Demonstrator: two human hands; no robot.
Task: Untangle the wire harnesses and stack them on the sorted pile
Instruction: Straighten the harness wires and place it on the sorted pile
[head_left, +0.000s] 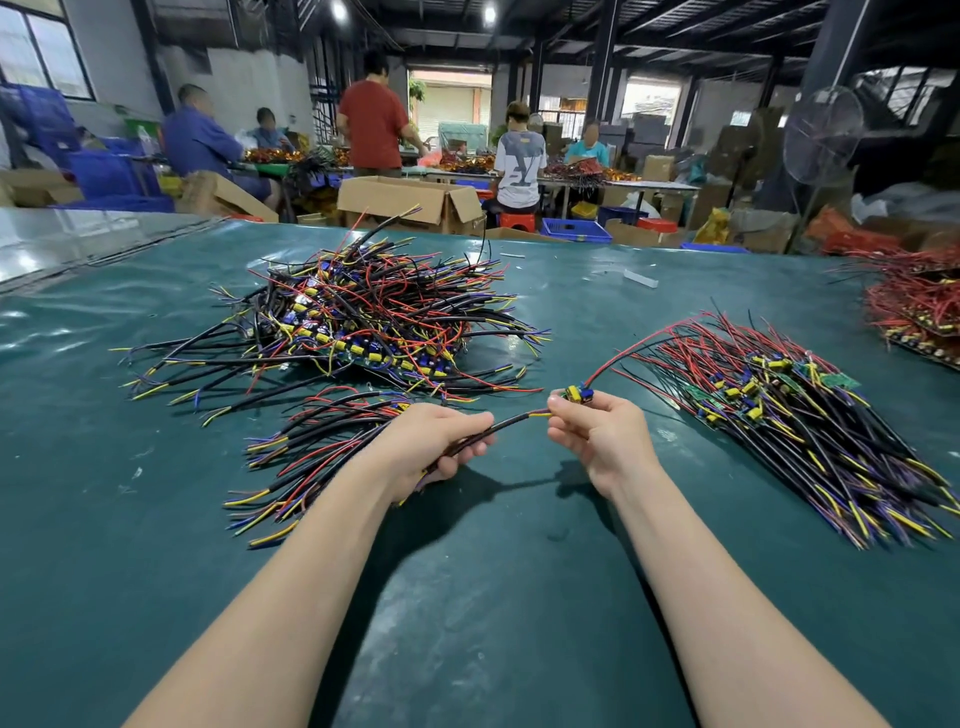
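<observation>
A big tangled heap of wire harnesses (358, 322), black, red, yellow and blue, lies at the centre back of the green table (498, 571). A neat sorted pile (789, 415) lies at the right, wires fanned toward me. My left hand (436, 441) grips a bundle of harnesses (311, 452) whose ends spread out to the left. My right hand (592, 431) pinches the small yellow and blue board (577, 393) of a single harness. Its black lead (511, 422) runs into my left hand, and its red wire (644, 343) arcs toward the sorted pile.
Another pile of red harnesses (919, 312) sits at the far right edge. Beyond the table stand cardboard boxes (410, 200), blue crates (576, 228), a standing fan (823, 136) and several people at other benches.
</observation>
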